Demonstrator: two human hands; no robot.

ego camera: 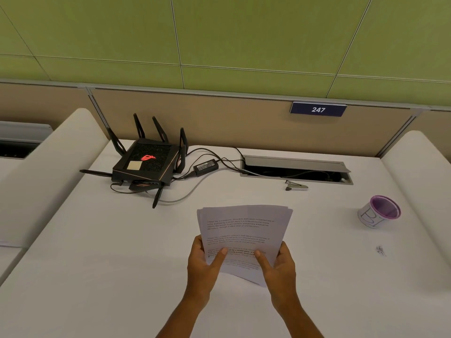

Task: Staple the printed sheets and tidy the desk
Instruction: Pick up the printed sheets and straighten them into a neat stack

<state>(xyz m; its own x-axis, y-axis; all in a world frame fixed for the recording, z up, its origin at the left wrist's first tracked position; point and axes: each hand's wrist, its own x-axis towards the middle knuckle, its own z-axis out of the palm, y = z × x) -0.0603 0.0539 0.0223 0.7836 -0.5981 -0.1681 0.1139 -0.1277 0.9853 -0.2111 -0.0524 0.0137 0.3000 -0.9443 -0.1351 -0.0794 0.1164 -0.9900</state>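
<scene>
Both hands hold a stack of several printed sheets [244,228] above the white desk [109,252], near its middle. My left hand [203,261] grips the stack's lower left edge, thumb on the top page. My right hand [278,264] grips the lower right edge the same way. The sheets' top edges are slightly fanned. A small silver stapler [296,186] lies on the desk beyond the sheets, just in front of the cable hatch.
A black router [146,162] with antennas, its power adapter [205,165] and cables sit at the back left. An open cable hatch [296,170] lies at the back. A purple-rimmed cup [379,212] stands at the right, with small metal bits [380,250] near it.
</scene>
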